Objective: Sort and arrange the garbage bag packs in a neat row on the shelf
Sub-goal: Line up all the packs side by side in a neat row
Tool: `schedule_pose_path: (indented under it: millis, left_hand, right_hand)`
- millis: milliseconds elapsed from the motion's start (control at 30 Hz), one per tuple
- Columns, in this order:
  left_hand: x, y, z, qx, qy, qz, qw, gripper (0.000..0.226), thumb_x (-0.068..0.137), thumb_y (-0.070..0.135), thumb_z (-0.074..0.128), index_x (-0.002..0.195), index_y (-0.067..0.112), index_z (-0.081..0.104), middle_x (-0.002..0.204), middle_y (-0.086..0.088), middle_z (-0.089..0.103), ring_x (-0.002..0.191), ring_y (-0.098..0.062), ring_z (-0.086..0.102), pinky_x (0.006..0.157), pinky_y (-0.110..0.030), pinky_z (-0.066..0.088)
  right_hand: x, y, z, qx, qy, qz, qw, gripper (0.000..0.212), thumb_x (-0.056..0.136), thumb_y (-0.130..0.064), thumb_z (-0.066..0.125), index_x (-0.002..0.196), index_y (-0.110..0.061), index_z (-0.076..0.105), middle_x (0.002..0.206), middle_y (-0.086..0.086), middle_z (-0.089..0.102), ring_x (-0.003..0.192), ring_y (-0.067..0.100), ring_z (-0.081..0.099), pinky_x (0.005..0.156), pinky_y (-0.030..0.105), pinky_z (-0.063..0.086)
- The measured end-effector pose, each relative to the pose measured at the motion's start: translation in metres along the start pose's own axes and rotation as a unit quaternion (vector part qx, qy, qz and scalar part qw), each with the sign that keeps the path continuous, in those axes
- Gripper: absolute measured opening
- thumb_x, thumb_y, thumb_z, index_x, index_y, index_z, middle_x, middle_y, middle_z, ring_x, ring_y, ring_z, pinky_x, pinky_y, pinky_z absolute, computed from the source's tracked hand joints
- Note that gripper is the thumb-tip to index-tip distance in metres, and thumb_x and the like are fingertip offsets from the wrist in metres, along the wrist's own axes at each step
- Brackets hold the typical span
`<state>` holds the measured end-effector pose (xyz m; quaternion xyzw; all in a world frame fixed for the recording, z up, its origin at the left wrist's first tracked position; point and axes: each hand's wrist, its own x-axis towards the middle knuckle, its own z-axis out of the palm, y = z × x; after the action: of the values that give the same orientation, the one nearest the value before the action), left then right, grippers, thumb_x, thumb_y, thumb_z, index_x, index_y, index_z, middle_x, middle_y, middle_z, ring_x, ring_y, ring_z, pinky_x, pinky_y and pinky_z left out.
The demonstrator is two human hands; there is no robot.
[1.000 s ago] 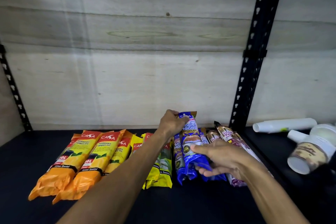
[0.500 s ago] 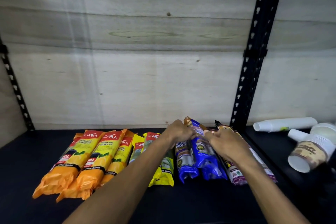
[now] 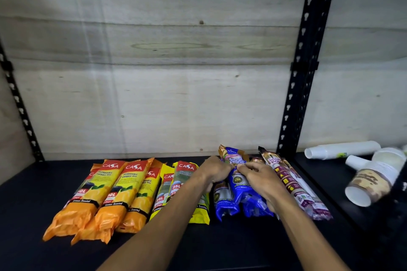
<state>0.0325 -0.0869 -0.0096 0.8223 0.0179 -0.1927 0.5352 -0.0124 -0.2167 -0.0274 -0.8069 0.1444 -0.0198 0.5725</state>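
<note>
on black metal shelf (image 3: 220,246): garbage bag packs mostly rowed, blue group being tidied.
orange plastic packs (image 3: 99,200) and yellow packs (image 3: 182,182) lined up; left hand (image 3: 214,171) and right hand (image 3: 262,179) both grip blue plastic pack (image 3: 239,180); brown drawstring pack (image 3: 293,185) skewed, needs straightening.

Two bare forearms reach in from the bottom edge. No sleeve, watch, ring or glove covers either one. The left hand (image 3: 214,171) and right hand (image 3: 262,179) are bare too, seen from the back, with short, unpainted nails on the visible fingers.
</note>
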Motion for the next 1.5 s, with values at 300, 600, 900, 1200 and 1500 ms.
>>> schedule_pose_path:
  millis: [300, 600, 900, 1200, 1500]
  left_hand:
    - [-0.009, -0.006, 0.003, 0.007, -0.007, -0.014, 1.0, 0.027, 0.093, 0.026, 0.059, 0.109, 0.005, 0.065, 0.102, -0.012, 0.074, 0.09, -0.027, 0.073, 0.074, -0.036, 0.06]
    - [-0.018, -0.005, 0.015, 0.212, 0.14, 0.187, 0.949, 0.039, 0.094, 0.027, 0.051, 0.129, 0.012, 0.058, 0.13, -0.008, 0.062, 0.119, -0.029, 0.058, 0.101, -0.04, 0.048]
    - [-0.008, 0.024, 0.069, 0.527, 0.021, 0.204, 0.825, 0.047, 0.091, 0.052, 0.052, 0.13, 0.027, 0.06, 0.146, -0.005, 0.048, 0.143, -0.029, 0.03, 0.118, -0.062, -0.003]
    - [0.006, 0.031, 0.09, 0.599, -0.062, 0.16, 0.782, 0.069, 0.082, 0.067, 0.056, 0.136, 0.025, 0.053, 0.15, -0.003, 0.044, 0.145, -0.028, 0.029, 0.111, -0.069, -0.013]
    - [-0.004, 0.026, 0.09, 0.595, -0.057, 0.164, 0.785, 0.063, 0.086, 0.065, 0.052, 0.133, 0.023, 0.056, 0.145, -0.002, 0.05, 0.143, -0.029, 0.032, 0.112, -0.067, -0.015]
  right_hand:
    - [-0.012, -0.007, -0.004, 0.006, -0.028, 0.043, 0.999, 0.023, 0.092, -0.028, 0.068, 0.109, -0.012, 0.065, 0.089, 0.008, 0.077, 0.071, 0.02, 0.076, 0.065, 0.031, 0.061]
    - [-0.015, -0.013, -0.03, -0.104, 0.085, -0.059, 0.989, 0.021, 0.094, -0.035, 0.063, 0.101, -0.021, 0.077, 0.107, -0.003, 0.073, 0.09, 0.013, 0.061, 0.09, 0.032, 0.048]
    - [0.022, 0.022, -0.099, -0.222, 0.089, 0.033, 0.97, 0.033, 0.092, -0.046, 0.058, 0.088, -0.016, 0.07, 0.082, 0.004, 0.074, 0.078, 0.023, 0.071, 0.079, 0.037, 0.054]
    - [0.021, 0.034, -0.1, -0.186, 0.059, 0.047, 0.98, 0.042, 0.095, -0.049, 0.055, 0.083, -0.014, 0.074, 0.079, 0.006, 0.076, 0.07, 0.022, 0.073, 0.066, 0.029, 0.049]
    - [0.012, 0.037, -0.1, -0.175, 0.044, 0.031, 0.983, 0.045, 0.093, -0.051, 0.057, 0.08, -0.013, 0.077, 0.075, 0.004, 0.078, 0.075, 0.024, 0.075, 0.09, 0.042, 0.056]
